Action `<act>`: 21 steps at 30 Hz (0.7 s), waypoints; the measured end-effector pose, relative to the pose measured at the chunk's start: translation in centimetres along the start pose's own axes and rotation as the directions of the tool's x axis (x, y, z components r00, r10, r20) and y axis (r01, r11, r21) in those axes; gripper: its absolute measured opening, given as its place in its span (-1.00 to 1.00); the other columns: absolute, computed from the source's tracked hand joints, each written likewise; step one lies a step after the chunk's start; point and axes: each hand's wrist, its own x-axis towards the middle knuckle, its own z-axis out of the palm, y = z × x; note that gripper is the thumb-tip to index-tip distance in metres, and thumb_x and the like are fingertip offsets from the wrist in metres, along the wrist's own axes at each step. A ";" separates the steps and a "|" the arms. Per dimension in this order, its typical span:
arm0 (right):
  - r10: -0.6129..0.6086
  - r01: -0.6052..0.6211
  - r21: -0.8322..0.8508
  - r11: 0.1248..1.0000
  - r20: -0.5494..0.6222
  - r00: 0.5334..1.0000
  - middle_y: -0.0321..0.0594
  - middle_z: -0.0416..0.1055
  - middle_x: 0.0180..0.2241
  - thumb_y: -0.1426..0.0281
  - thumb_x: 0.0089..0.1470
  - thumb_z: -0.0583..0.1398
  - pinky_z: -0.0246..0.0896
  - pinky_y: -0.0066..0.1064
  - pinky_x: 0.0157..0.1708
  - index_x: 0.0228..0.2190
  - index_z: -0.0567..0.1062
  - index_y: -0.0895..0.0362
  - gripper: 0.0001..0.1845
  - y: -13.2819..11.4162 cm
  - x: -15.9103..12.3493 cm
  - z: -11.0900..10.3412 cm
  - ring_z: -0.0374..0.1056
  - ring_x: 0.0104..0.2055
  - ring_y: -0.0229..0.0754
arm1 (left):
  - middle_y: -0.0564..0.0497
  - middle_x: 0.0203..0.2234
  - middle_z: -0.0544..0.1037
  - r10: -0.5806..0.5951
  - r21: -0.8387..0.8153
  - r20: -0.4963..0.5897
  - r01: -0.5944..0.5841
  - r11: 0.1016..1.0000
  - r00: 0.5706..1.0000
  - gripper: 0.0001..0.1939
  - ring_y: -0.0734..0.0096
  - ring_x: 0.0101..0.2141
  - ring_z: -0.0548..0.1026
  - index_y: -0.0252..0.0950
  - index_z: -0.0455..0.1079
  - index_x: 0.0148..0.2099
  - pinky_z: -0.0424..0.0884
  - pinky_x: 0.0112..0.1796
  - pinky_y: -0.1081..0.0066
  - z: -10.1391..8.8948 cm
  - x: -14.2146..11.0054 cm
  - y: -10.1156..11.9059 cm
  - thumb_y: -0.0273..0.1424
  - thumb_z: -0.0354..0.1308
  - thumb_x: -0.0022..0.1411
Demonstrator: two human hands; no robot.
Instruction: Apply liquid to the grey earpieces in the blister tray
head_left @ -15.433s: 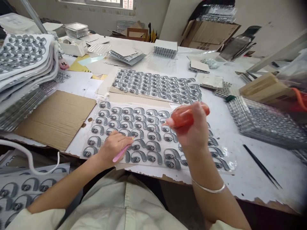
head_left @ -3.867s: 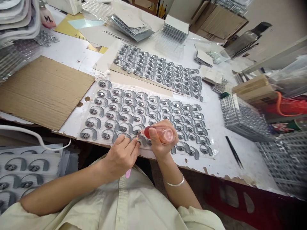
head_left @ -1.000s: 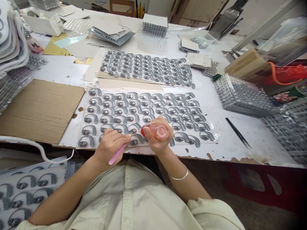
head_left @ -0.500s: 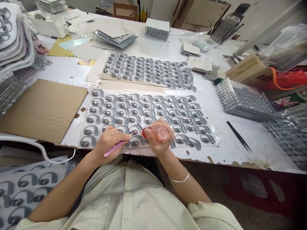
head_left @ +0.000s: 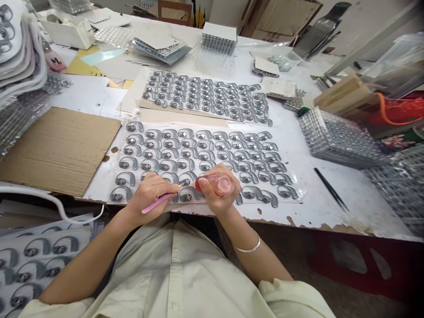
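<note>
On the white worktable (head_left: 288,128), one grey hooked piece (head_left: 186,181) lies between the left hand (head_left: 147,193), pinching a pink tool (head_left: 155,204) angled toward it, and the right hand (head_left: 218,202), gripping a leftward-pointing red bottle (head_left: 222,185).

Left hand (head_left: 149,193): at the near edge of the front sheet (head_left: 196,166), back uppermost, fingers drawn together, pointing inward. Right hand (head_left: 220,193): farther right along that edge, fingers curled in a grip. Both forearms converge on the sheet.
</note>
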 end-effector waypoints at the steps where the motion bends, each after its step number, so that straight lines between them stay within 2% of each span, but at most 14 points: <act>1: 0.000 0.000 -0.003 1.000 0.001 1.000 -0.32 0.32 -0.58 0.46 -0.04 0.26 0.21 -0.35 -0.54 -0.50 0.35 0.11 -0.86 0.0 0.0 0.0 0.23 -0.53 -0.27 | 0.02 -0.39 0.60 0.000 0.006 0.002 0.000 1.000 1.000 -0.89 0.46 -0.42 0.50 -0.27 0.43 -0.19 0.28 -0.28 0.35 0.0 0.0 0.0 -0.51 0.11 0.25; 8: 0.013 -0.011 0.041 0.999 -0.050 0.999 -0.31 0.34 -0.56 0.41 -0.05 0.25 0.18 -0.33 -0.52 -0.48 0.39 0.11 -0.90 0.3 -0.2 -0.3 0.22 -0.54 -0.26 | 0.02 -0.37 0.60 -0.040 -0.001 0.056 0.040 0.999 0.998 -0.87 0.44 -0.40 0.50 -0.26 0.45 -0.20 0.28 -0.26 0.34 -0.4 0.2 0.0 -0.51 0.09 0.25; 15: 0.034 -0.035 0.011 0.999 0.009 0.999 -0.31 0.33 -0.57 0.39 -0.05 0.26 0.20 -0.33 -0.54 -0.46 0.39 0.11 -0.88 0.4 -0.4 -0.1 0.24 -0.54 -0.26 | 0.03 -0.38 0.60 -0.079 -0.028 0.061 0.081 0.996 0.995 -0.87 0.43 -0.38 0.52 -0.26 0.46 -0.21 0.28 -0.23 0.33 -0.7 0.7 0.2 -0.50 0.08 0.26; 21: 0.027 -0.027 -0.006 1.000 0.008 1.000 -0.30 0.34 -0.56 0.39 -0.04 0.26 0.20 -0.32 -0.53 -0.46 0.39 0.11 -0.88 0.3 -0.3 0.0 0.24 -0.54 -0.26 | 0.03 -0.37 0.61 -0.101 -0.078 0.052 0.104 0.991 0.994 -0.90 0.42 -0.37 0.53 -0.25 0.47 -0.23 0.27 -0.20 0.31 -0.6 0.6 -0.5 -0.47 0.12 0.24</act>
